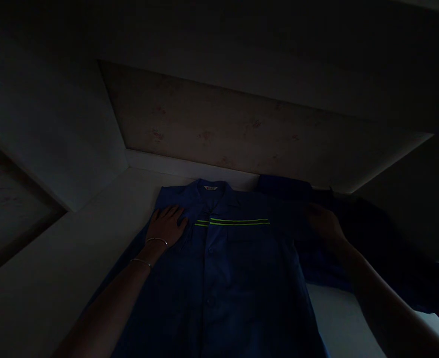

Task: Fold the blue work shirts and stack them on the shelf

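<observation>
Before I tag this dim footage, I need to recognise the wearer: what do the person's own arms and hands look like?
The left hand is ungloved, with a thin, shiny bracelet at the wrist and a second band just up the arm. The right hand is dim, with no glove or jewellery discernible. No sleeve shows on either arm.

Arms (pixel 109 303) outstretched; left hand (pixel 166 226) flat, palm down; right hand (pixel 326 223) blurred.
</observation>
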Demonstrator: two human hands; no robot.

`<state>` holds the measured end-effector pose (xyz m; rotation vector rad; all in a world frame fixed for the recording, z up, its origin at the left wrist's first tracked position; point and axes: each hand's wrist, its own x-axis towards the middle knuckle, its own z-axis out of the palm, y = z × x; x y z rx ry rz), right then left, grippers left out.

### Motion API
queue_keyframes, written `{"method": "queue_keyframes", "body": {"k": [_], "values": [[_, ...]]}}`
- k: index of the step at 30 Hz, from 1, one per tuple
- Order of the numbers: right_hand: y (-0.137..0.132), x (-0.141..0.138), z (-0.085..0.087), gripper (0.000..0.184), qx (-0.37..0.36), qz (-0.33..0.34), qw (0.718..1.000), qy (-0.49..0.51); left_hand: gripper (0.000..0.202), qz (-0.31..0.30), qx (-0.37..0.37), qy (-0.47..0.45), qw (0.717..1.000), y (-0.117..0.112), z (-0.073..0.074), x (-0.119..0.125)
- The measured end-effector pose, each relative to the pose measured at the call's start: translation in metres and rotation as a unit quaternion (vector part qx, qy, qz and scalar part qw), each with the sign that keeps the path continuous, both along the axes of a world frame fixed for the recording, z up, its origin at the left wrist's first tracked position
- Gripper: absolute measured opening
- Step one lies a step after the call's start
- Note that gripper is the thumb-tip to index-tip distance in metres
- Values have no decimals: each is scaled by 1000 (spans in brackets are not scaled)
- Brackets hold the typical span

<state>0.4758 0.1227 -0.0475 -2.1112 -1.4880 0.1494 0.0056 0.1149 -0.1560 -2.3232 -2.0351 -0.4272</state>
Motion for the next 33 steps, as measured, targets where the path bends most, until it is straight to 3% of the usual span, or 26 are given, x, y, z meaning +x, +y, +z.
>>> {"method": "queue_keyframes", "body": {"k": [3,7,10,13,16,20,23,28,31,33], "values": [[3,-46,9,43,-41,67,997,-12,53,3,-6,-2,1000,-1,1,1],[3,-99,13,50,-118,191,967,119,53,5,-11,1,1000,-1,2,1],[9,-110,7,47,-29,157,980,122,51,2,-4,5,1000,-1,0,1],[17,-109,-13,45,58,147,986,-47,52,1,1,6,1000,-1,-1,0],[21,-112,-48,51,-1,171,961,-219,53,3,2,2,1000,-1,-1,0],[21,-115,-91,57,-145,155,944,-253,52,4,-2,9,1000,0,0,1],[24,-111,-104,59,-151,154,945,-246,52,5,-5,15,1000,1,2,1],[22,-114,-90,49,-73,161,960,-216,50,7,1,25,1000,-5,6,4],[1,-122,-61,43,41,183,967,-172,48,6,21,40,999,-10,12,10],[-31,-123,-38,40,91,214,969,-82,46,-5,40,44,998,-13,21,14]]}}
